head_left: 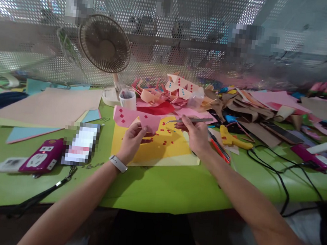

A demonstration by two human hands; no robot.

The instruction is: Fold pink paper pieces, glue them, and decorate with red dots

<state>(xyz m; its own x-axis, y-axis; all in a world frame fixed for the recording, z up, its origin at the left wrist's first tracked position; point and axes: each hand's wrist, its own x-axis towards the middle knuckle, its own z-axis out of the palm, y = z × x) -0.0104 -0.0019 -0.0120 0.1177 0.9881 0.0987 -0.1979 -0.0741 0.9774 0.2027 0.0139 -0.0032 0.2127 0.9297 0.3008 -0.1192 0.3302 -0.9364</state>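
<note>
My left hand (134, 139) pinches the lower edge of a pink paper strip (129, 118) dotted with small red diamonds. Metal tweezers (198, 120) are held in my right hand (194, 132), their tips pointing left, just right of the strip. Under both hands lies a yellow sheet (160, 153) with several small red pieces scattered on it. Whether the tweezers' tips hold a piece is too small to tell.
A fan (105, 46) and a white cup (127, 99) stand behind the sheet. Paper scraps (181, 89) pile up at the back. A yellow glue gun (233, 139) lies right, a phone (81, 144) and purple power strip (43, 156) left.
</note>
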